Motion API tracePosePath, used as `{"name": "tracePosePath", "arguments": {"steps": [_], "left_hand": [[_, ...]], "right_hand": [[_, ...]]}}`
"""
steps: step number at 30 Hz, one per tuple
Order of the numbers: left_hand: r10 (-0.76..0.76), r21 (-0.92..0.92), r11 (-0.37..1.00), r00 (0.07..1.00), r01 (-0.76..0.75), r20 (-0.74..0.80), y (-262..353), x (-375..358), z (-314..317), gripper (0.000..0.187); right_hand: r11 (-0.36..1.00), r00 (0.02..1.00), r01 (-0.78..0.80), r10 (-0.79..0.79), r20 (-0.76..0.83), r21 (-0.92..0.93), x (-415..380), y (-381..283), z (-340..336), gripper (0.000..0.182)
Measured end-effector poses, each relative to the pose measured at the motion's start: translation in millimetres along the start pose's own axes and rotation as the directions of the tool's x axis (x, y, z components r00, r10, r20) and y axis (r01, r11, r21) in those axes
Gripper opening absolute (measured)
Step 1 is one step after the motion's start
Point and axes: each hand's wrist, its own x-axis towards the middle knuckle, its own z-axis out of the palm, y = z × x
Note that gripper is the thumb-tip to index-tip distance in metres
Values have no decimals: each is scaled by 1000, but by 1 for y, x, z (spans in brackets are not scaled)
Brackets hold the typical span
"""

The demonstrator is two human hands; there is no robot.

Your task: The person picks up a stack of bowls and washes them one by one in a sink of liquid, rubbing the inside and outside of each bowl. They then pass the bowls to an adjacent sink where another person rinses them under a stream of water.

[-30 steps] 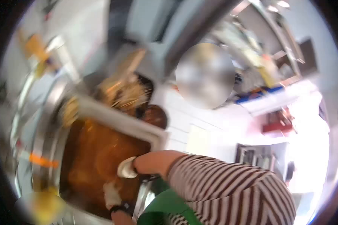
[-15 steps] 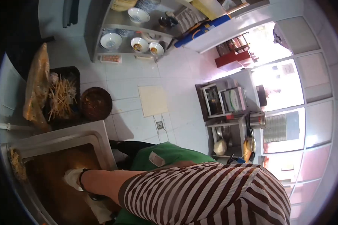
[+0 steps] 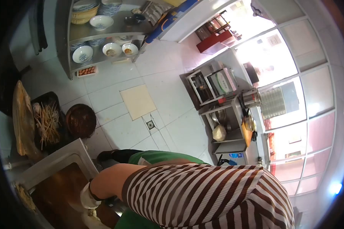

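Note:
My right hand (image 3: 88, 196), in a pale glove with a dark band at the wrist, is over a metal sink (image 3: 57, 156) of brown liquid. Just below it in the view, near the bottom edge, is my left hand (image 3: 91, 220), also pale-gloved and partly cut off. The two hands are close together and seem to touch. Their fingers are blurred or hidden, and anything between them cannot be made out. A brown and white striped sleeve (image 3: 202, 191) covers my right upper arm, with a green apron (image 3: 168, 156) behind it.
Beside the sink are a black crate (image 3: 51, 100) of wooden sticks, a round dark red-brown container (image 3: 81, 121) and a plastic-wrapped bundle (image 3: 22, 118). A shelf (image 3: 122, 32) holds bowls, with an egg tray (image 3: 86, 71) near its foot. Metal racks (image 3: 233, 143) stand at the right.
The camera view has turned and shifted, so the room appears tilted. My right hand has moved lower in the view, closer to my left hand.

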Motion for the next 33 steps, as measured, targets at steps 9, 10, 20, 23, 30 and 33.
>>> {"name": "tracePosePath", "arguments": {"steps": [9, 10, 20, 23, 30, 33], "left_hand": [[73, -51, 996, 991, -68, 115, 31, -61, 26, 49], [70, -46, 997, 988, -65, 137, 30, -66, 29, 49], [91, -243, 970, 959, -24, 269, -11, -121, -24, 46], [166, -469, 879, 977, -84, 137, -24, -150, -47, 48], [409, -403, 811, 904, -423, -125, -9, -155, -33, 46], [212, -343, 899, 955, -274, -206, 8, -142, -17, 38]], "right_hand": [[922, 976, 213, -186, -114, 322, -72, -26, -92, 32], [912, 960, 269, -230, -158, 311, -83, -27, -98, 36], [872, 922, 300, -161, -353, 387, -135, -25, -107, 49], [856, 983, -2, 97, -156, 518, -81, -36, -97, 36], [835, 984, -177, 133, -120, -521, 56, 25, -38, 32], [960, 991, -109, 126, 53, -258, 54, 8, -52, 36]]}}
